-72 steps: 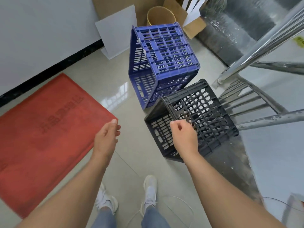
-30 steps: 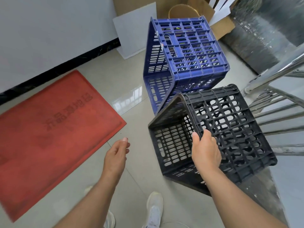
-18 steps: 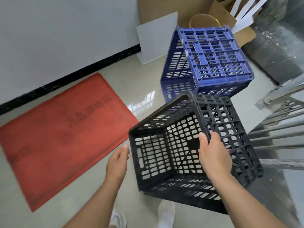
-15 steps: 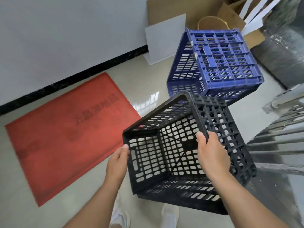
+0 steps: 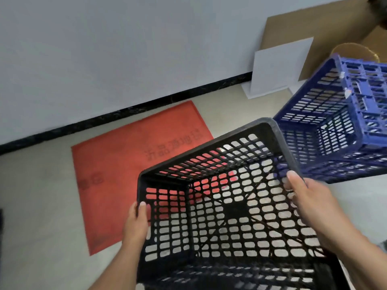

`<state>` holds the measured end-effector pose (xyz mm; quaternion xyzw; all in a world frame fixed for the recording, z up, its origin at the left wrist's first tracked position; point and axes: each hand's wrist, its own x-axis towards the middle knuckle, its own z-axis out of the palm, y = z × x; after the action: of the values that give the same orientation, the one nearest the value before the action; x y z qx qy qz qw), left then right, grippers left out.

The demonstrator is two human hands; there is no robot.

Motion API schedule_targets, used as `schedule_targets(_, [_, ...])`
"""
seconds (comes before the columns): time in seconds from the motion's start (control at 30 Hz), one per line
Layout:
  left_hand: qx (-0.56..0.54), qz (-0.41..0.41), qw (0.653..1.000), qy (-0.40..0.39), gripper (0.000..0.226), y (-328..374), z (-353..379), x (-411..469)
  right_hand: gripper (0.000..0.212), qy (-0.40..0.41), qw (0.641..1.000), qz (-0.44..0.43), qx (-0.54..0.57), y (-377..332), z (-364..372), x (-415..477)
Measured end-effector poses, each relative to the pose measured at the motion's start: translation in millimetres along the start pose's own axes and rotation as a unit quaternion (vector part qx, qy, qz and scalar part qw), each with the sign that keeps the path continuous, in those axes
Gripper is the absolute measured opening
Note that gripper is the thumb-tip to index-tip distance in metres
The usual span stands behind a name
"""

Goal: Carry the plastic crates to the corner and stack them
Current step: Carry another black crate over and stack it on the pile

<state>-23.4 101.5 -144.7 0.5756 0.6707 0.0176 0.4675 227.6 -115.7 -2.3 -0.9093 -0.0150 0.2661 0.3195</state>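
A black slotted plastic crate [image 5: 226, 206] is lifted off the floor in front of me, its open top facing me and tipped up. My left hand [image 5: 135, 225] grips its left rim. On the right rim, my right hand [image 5: 307, 201] holds with the thumb over the edge. Behind it at the right lies a blue plastic crate [image 5: 343, 126] on its side on the floor, partly cut off by the frame edge.
A red doormat [image 5: 125, 164] lies on the tiled floor beneath the black crate's left side. A grey wall with a black skirting [image 5: 125, 109] runs behind. White panels [image 5: 278, 68], brown cardboard [image 5: 326, 32] and a round tan container [image 5: 356, 51] lean at the back right.
My right hand lifted the black crate off the floor and turned its opening toward me. My left hand came onto the left rim. The view swung left, away from the metal railing.
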Motion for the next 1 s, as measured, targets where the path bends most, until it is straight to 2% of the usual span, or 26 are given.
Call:
schedule_targets(0.07, [0.016,-0.043,0.999,0.03,0.058,-18.2,-8.3,30.2,0.047,-0.017,0.999,0.004,0.03,-6.5,17.9,8.5])
schedule_targets(0.17, [0.026,-0.17,0.983,0.059,0.071,-62.4,-21.2,81.8,0.044,-0.054,0.995,0.011,0.078,-14.5,41.0,23.4])
schedule_targets(0.23, [-0.056,-0.237,0.969,0.046,0.076,-110.0,-23.6,124.1,0.044,-0.071,0.991,0.006,0.111,-19.5,54.5,34.2])
schedule_targets(0.3, [-0.123,-0.253,0.959,0.024,0.083,-143.6,-18.5,158.2,0.043,-0.075,0.989,-0.002,0.13,-25.0,65.0,47.0])
schedule_targets(0.33, [-0.15,-0.246,0.957,0.026,0.08,-142.2,-17.6,164.9,0.043,-0.077,0.988,-0.004,0.136,-28.5,68.9,53.5])
schedule_targets(0.43, [-0.182,-0.173,0.966,0.058,0.047,-88.3,-25.3,147.0,0.043,-0.085,0.984,-0.003,0.154,-40.6,77.0,72.1])
schedule_targets(0.57, [-0.175,-0.099,0.971,0.127,0.031,-53.2,-51.3,147.0,0.042,-0.097,0.982,0.005,0.162,-56.1,89.0,89.3])
schedule_targets(0.73, [-0.151,-0.082,0.972,0.161,0.04,-34.8,-94.9,161.0,0.041,-0.118,0.977,0.009,0.179,-76.0,118.4,105.1])
schedule_targets(1.0, [-0.174,-0.089,0.964,0.179,0.036,-11.7,-150.4,178.7,0.041,-0.094,0.991,-0.036,0.083,-119.0,176.5,133.8])
